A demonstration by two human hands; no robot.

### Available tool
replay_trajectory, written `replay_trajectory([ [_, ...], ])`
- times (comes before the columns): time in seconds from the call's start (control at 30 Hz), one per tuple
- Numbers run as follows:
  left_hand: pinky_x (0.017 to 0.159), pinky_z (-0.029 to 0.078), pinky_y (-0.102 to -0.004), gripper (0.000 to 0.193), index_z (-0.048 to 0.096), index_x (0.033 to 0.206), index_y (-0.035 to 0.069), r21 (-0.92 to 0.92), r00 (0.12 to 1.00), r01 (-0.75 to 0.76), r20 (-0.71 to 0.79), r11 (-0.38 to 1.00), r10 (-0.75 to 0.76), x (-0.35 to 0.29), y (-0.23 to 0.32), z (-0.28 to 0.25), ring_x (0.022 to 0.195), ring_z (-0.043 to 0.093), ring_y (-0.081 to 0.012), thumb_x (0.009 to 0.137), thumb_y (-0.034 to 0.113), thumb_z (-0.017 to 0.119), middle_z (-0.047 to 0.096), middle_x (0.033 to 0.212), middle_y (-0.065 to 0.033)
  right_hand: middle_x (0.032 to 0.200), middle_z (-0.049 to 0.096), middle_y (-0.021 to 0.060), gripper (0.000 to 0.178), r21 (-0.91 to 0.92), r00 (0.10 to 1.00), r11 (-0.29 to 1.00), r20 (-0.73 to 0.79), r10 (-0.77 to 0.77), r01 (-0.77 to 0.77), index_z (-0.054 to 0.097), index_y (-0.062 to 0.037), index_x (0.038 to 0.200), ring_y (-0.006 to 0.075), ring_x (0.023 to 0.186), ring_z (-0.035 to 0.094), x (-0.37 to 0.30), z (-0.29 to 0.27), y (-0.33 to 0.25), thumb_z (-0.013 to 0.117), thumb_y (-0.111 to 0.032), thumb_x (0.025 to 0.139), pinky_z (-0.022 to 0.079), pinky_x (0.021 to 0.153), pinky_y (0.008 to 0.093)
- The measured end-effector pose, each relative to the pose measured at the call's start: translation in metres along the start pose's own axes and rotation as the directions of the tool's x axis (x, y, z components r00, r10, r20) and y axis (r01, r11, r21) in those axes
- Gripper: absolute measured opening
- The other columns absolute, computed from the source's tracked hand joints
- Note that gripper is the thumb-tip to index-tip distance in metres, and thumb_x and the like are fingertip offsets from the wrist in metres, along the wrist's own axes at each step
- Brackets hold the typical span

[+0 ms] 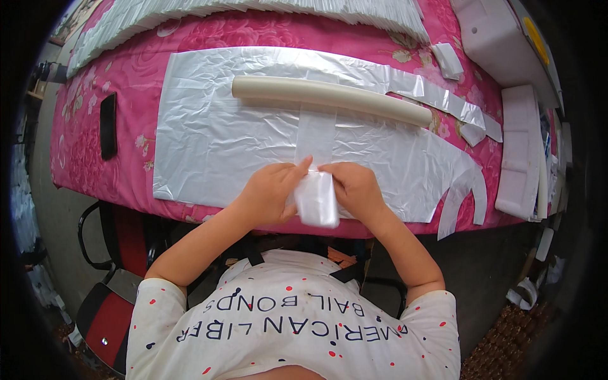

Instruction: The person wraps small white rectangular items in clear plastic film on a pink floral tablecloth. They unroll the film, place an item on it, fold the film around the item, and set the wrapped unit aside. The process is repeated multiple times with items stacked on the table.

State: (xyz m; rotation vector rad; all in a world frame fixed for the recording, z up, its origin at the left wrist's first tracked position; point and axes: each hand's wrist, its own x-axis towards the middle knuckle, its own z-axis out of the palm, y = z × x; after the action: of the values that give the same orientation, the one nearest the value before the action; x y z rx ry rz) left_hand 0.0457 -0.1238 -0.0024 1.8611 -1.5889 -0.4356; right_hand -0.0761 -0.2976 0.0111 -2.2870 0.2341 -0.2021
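Note:
Both of my hands are at the table's near edge, in front of my body. Between them is a small folded white plastic bag [318,201], its lower end hanging toward me. My left hand [273,193] grips its left side, thumb up near the top edge. My right hand [354,187] pinches the upper right corner with curled fingers. Beneath and beyond them a large white plastic bag [209,136] lies spread flat and wrinkled, its handle strips at the right. Across its upper part rests a long cream tube [329,98]. A narrow folded strip [315,136] runs from under the tube toward my hands.
A pink floral cloth [76,136] covers the table. A black oblong object [109,125] lies at left. A long row of stacked white bags [253,7] lines the far side. At right stand white foam boxes [516,152] and a small folded bag [448,61]. Red-black chairs [107,323] stand lower left.

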Motion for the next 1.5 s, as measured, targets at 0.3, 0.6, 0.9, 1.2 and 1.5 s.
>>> replay_trajectory([
  [0.3,0.105,0.023,-0.0423,0.067,0.026,0.135,-0.005,0.190,0.995,0.053,-0.098,0.980,-0.034,0.010,0.006,0.008,0.129,0.029,-0.0346,0.081,0.024,0.054,0.030,0.139,-0.0214,0.066,0.063,0.0119,0.022,0.315,0.801,0.736,0.246,0.546,-0.599,0.063,0.0051,0.077,0.0155,0.054,0.062,0.036,-0.006,0.008,0.059,-0.016,0.081,0.046,0.052,0.0274],
  [0.6,0.108,0.018,-0.0408,0.070,0.030,0.133,-0.006,0.349,0.991,0.091,0.063,0.933,-0.120,0.015,0.011,0.018,0.133,0.024,-0.0310,0.080,0.031,0.055,0.028,0.141,-0.0203,0.105,0.060,0.0171,0.039,-0.262,0.961,0.958,-0.272,0.042,-0.116,0.057,0.0015,0.105,0.0244,0.101,0.057,0.020,0.003,-0.004,0.068,-0.015,0.072,0.047,0.080,0.0333],
  [0.9,0.085,0.043,-0.0356,0.047,0.052,0.112,-0.002,0.370,0.982,0.029,-0.183,0.929,0.043,0.032,-0.008,0.016,0.107,0.054,-0.0247,0.067,0.005,0.062,0.056,0.116,-0.0144,0.121,0.052,0.0149,0.045,-0.378,0.891,0.807,0.202,-0.406,0.453,0.054,0.0011,0.113,0.0285,0.115,0.047,0.039,-0.014,0.038,0.060,-0.003,0.069,0.037,0.099,0.0389],
  [1.2,0.080,0.045,-0.0352,0.036,0.057,0.107,0.000,0.259,0.961,-0.221,-0.106,0.940,0.255,0.004,0.006,0.008,0.099,0.059,-0.0225,0.072,0.004,0.057,0.059,0.112,-0.0121,0.093,0.063,0.0070,0.021,-0.232,0.852,0.820,0.127,-0.508,0.524,0.063,-0.0016,0.090,0.0219,0.087,0.058,0.017,-0.012,0.025,0.057,-0.005,0.070,0.047,0.078,0.0342],
  [1.5,0.086,0.041,-0.0369,0.045,0.055,0.113,0.003,0.239,0.988,-0.130,-0.047,0.962,0.145,-0.020,0.012,0.010,0.103,0.057,-0.0196,0.069,0.009,0.062,0.059,0.113,-0.0079,0.095,0.064,0.0031,0.028,-0.154,0.932,0.920,0.093,-0.350,0.361,0.066,-0.0097,0.094,0.0210,0.081,0.060,-0.017,-0.005,0.010,0.063,-0.005,0.067,0.048,0.070,0.0318],
])
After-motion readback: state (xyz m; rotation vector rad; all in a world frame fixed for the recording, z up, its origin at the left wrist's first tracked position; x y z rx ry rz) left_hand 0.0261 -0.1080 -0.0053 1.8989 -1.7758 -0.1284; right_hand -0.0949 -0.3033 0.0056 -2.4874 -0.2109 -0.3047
